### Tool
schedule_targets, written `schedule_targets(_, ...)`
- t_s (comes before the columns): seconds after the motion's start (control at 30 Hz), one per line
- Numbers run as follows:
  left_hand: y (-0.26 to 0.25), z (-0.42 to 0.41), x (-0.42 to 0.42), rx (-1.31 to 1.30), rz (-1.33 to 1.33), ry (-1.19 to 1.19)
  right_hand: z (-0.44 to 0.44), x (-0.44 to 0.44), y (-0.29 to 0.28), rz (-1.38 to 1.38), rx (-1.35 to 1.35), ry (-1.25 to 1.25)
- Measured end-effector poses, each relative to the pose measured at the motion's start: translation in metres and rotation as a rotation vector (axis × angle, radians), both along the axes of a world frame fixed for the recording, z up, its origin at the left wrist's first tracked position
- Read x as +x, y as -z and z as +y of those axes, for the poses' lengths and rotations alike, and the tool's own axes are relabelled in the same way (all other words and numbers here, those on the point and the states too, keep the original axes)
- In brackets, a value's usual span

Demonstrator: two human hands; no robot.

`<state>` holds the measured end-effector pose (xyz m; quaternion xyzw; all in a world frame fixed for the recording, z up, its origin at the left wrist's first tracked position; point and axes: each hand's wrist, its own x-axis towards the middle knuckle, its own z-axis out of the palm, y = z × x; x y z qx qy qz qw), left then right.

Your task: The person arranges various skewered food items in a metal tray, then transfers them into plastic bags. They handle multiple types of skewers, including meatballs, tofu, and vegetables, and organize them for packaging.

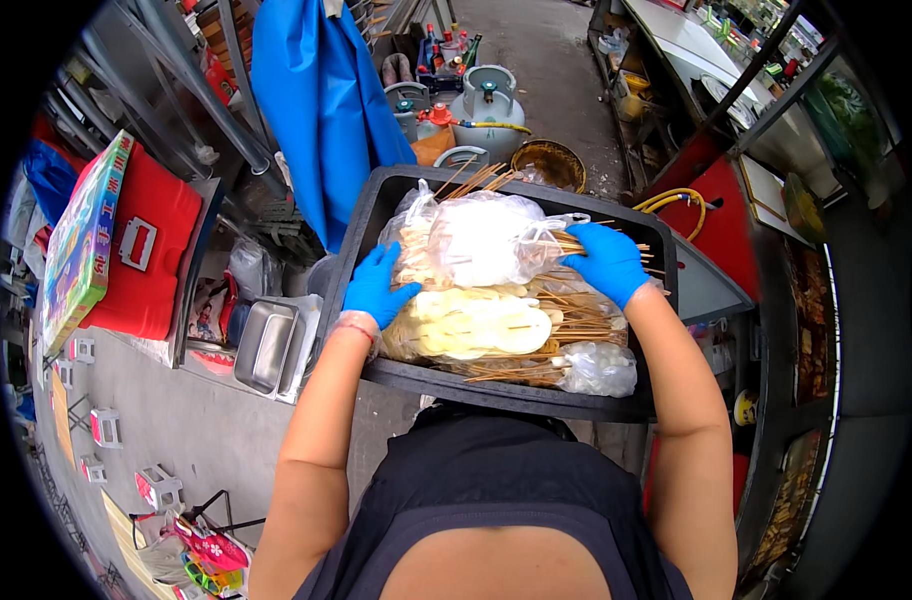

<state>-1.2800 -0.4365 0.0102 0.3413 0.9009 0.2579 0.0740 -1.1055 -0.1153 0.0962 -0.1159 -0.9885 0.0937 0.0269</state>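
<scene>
A black insulated box (357, 217) sits before my torso, filled with skewered food. My left hand (379, 289), in a blue glove, grips the left end of an upper bundle of bagged skewers (417, 259), thumb apart from the fingers. On the other side my right hand (607, 259), also blue-gloved, is closed around the bare stick ends of that bundle. A clear plastic bag with white contents (486, 236) lies on top between both hands. Nearer me are pale yellow sliced skewers (471, 322) and a small bag of white balls (600, 369). Palms and inner fingers are hidden.
Gas cylinders (489, 112) stand beyond the box, beside a blue tarp (321, 112). At left are a red cooler box (152, 247) and a steel pan (268, 346). A counter (696, 45) runs along the right. Low stools (158, 487) stand at lower left.
</scene>
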Motion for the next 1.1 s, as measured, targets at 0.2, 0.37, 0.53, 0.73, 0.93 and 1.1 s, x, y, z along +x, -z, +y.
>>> schedule_targets(0.2, -0.007, 0.005, -0.005, 0.025, -0.349, -0.01, 0.024, -0.025, -0.015, -0.011, -0.159, 0.076)
schedule_targets(0.37, 0.006, 0.022, -0.021, 0.102, -0.203, -0.024, 0.027, -0.031, 0.007, -0.147, -0.144, 0.06)
schedule_targets(0.53, -0.015, 0.048, -0.043, 0.08, -0.191, 0.014, -0.002, -0.027, -0.014, 0.071, 0.058, -0.053)
schedule_targets(0.73, -0.012, 0.058, -0.067, -0.051, -0.183, 0.071, -0.107, 0.006, -0.027, -0.068, -0.147, -0.521)
schedule_targets(0.93, -0.017, 0.05, -0.067, -0.069, -0.283, 0.129, -0.171, -0.024, 0.02, -0.158, 0.211, -0.526)
schedule_targets(1.1, -0.032, 0.0, -0.047, -0.089, -0.185, 0.179, -0.166, -0.034, 0.017, -0.178, 0.219, -0.443)
